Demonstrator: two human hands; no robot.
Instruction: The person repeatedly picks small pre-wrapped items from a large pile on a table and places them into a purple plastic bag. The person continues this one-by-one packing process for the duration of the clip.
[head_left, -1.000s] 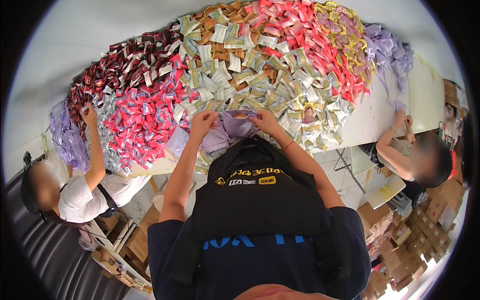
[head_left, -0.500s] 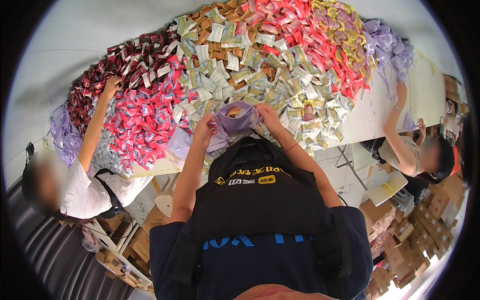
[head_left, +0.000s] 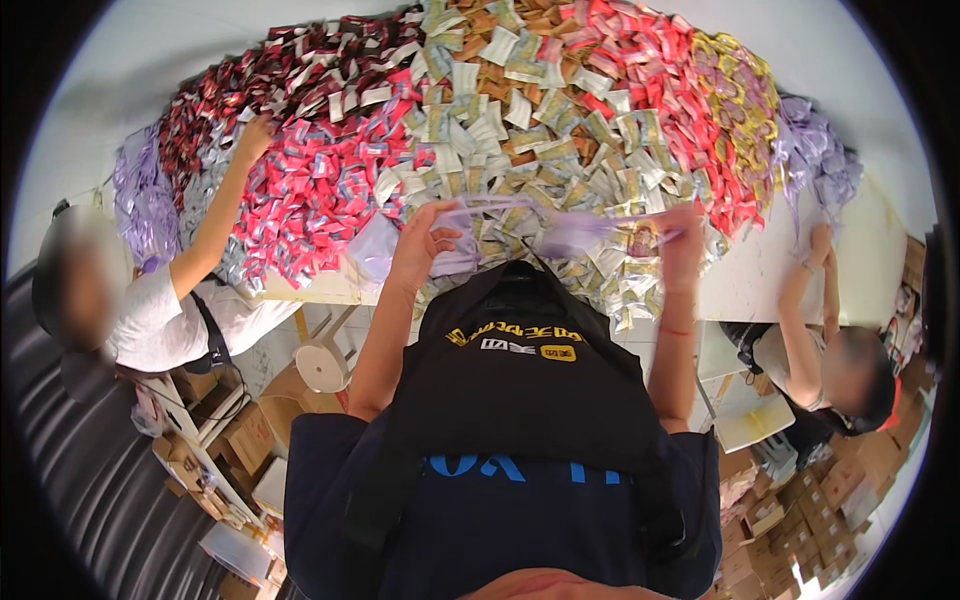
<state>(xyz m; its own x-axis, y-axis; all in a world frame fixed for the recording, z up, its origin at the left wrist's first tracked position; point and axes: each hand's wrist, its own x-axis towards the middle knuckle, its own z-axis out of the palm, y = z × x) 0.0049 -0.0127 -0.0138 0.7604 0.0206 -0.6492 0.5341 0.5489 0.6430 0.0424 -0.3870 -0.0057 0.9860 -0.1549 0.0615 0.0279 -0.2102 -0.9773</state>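
A lilac plastic bag (head_left: 580, 234) stretches out, smeared by motion, between my two hands above the near edge of the heap. My left hand (head_left: 428, 243) grips its left side, fingers curled around the thin plastic. Further right, my right hand (head_left: 682, 240) is blurred; lilac strands of the bag run into its closed fingers. Whether anything lies inside the bag cannot be seen. Beneath and beyond it spread many white-and-green small packets (head_left: 560, 150). Another lilac bag (head_left: 370, 250) lies at the table edge, left of my left hand.
Pink packets (head_left: 315, 190), dark red packets (head_left: 330, 60), red packets (head_left: 650, 50) and yellow-netted packs (head_left: 735, 85) cover the table. Lilac bags (head_left: 815, 150) pile at the right end. A co-worker's arm (head_left: 225, 205) reaches in from the left; another person (head_left: 800, 365) works at the right.
My hands have spread apart, the right one moving right. The bag, which hung open between them, is now pulled out sideways. The left co-worker's hand has shifted slightly.
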